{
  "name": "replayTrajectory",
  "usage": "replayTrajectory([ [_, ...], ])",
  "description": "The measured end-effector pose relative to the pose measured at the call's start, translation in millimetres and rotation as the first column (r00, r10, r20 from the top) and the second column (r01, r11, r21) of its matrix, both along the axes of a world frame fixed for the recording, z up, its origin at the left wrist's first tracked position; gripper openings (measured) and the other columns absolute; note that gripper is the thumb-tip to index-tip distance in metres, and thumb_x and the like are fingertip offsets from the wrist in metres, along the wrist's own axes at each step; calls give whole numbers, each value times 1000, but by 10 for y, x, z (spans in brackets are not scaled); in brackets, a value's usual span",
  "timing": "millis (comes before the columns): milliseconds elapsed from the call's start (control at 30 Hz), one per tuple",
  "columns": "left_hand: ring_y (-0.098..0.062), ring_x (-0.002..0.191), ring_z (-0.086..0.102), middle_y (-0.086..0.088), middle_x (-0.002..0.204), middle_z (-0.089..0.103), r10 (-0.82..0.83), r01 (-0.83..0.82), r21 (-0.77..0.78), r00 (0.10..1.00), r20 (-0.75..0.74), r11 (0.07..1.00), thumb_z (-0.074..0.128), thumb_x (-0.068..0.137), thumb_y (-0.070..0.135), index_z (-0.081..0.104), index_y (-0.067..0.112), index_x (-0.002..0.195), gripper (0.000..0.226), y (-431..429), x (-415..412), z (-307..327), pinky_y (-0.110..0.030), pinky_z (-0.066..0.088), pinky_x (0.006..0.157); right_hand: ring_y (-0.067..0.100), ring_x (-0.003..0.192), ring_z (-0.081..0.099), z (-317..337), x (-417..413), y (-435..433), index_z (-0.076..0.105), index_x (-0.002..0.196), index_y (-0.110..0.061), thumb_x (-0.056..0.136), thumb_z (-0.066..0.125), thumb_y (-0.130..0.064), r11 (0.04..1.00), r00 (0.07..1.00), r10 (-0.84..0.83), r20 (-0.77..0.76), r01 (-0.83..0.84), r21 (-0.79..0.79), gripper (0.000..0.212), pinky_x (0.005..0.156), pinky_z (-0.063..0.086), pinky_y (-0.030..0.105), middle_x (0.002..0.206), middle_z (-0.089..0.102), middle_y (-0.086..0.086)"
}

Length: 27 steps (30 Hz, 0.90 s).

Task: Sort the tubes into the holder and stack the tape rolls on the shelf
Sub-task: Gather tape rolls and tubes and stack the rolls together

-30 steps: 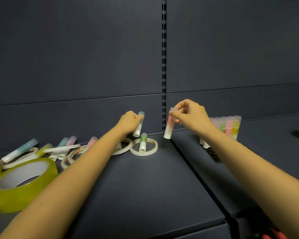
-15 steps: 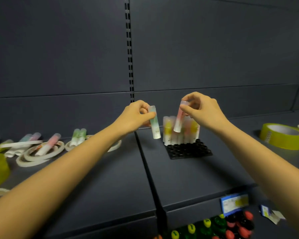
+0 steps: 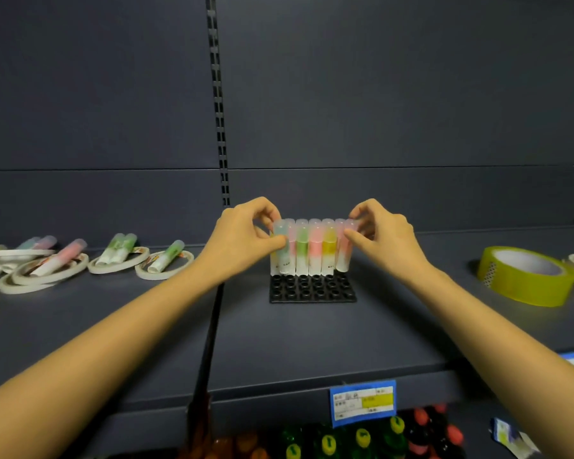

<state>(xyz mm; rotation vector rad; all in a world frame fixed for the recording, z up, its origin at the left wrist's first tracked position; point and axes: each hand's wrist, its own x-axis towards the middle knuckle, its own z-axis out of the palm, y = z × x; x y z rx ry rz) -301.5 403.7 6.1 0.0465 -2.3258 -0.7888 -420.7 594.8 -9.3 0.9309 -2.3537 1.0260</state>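
The left hand [image 3: 246, 241] pinched a translucent teal-capped plastic tube [image 3: 280, 248] between thumb and forefinger. The right hand [image 3: 383, 241] likewise pinched a translucent pink plastic tube [image 3: 343, 253]. Both tubes were upright at opposite ends of the row of coloured tubes [image 3: 315, 250] standing along the rear of the black perforated holder [image 3: 312, 291]. Whether their bases were seated could not be determined. The holder lay mid-span on the dark grey metal shelf [image 3: 312, 342]. Toward the left edge, loose tubes [image 3: 166, 258] lay across flat white tape rings [image 3: 43, 276]. A wide yellow-green tape roll [image 3: 524, 276] sat near the right edge.
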Motion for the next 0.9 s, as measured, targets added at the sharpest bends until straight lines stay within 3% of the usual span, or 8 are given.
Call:
replayTrajectory([
  [133, 3, 50, 58, 12, 71, 61, 51, -51, -1, 999, -8, 999, 75, 72, 12, 60, 16, 81, 18, -54, 51, -1, -15, 48, 65, 21, 84, 64, -48, -43, -2, 56, 99, -15, 88, 63, -31, 999, 1000, 15, -23, -14, 37, 20, 80, 52, 42, 88, 66, -3],
  [233, 1, 50, 57, 9, 72, 63, 95, -96, -7, 995, -25, 995, 74, 73, 12, 62, 13, 81, 14, -92, 89, -14, -7, 43, 58, 18, 90, 61, -24, -73, -9, 58, 95, -23, 88, 60, -39, 989, 993, -27, -117, 43, 139, 17, 73, 49, 34, 93, 64, -8],
  [400, -12, 59, 61, 3, 78, 65, 105, -105, 4, 994, -11, 994, 74, 76, 14, 65, 10, 86, 14, -102, 93, -50, -20, 50, 67, 17, 85, 54, 82, -106, -17, 62, 88, -26, 88, 52, -53, 973, 985, -50, -167, 85, 214, 28, 67, 36, 29, 88, 50, -9],
  [500, -10, 58, 60, 3, 77, 64, 90, -90, 3, 996, -8, 996, 74, 77, 15, 63, 11, 87, 15, -95, 71, -74, -22, 50, 67, 14, 96, 49, 138, -111, -20, 63, 96, -27, 87, 47, -60, 957, 987, -33, -156, 77, 280, 38, 70, 36, 31, 111, 46, -8],
  [633, -5, 55, 58, 1, 80, 65, 93, -94, -10, 996, -8, 996, 74, 76, 16, 62, 13, 87, 17, -110, 40, -101, -18, 48, 64, 15, 114, 46, 104, -37, -47, 55, 118, -25, 90, 49, -53, 972, 969, 19, -247, 40, 232, 40, 71, 36, 29, 138, 34, -6],
  [767, -1, 55, 57, 1, 84, 66, 113, -113, -58, 994, 0, 992, 75, 77, 19, 63, 13, 86, 16, -150, 13, -125, -22, 49, 68, 15, 119, 44, 95, 49, -127, 52, 122, -24, 91, 50, -48, 976, 967, 62, -246, -7, 217, 39, 74, 35, 29, 139, 33, -6],
  [900, -11, 67, 59, -2, 96, 66, 158, -157, -252, 987, -15, 955, 71, 81, 23, 66, 10, 95, 20, -170, -11, -152, -28, 49, 79, 14, 119, 45, 108, 92, -226, 49, 126, -23, 92, 50, -43, 971, 961, 95, -259, -33, 235, 40, 75, 36, 28, 137, 35, -7],
])
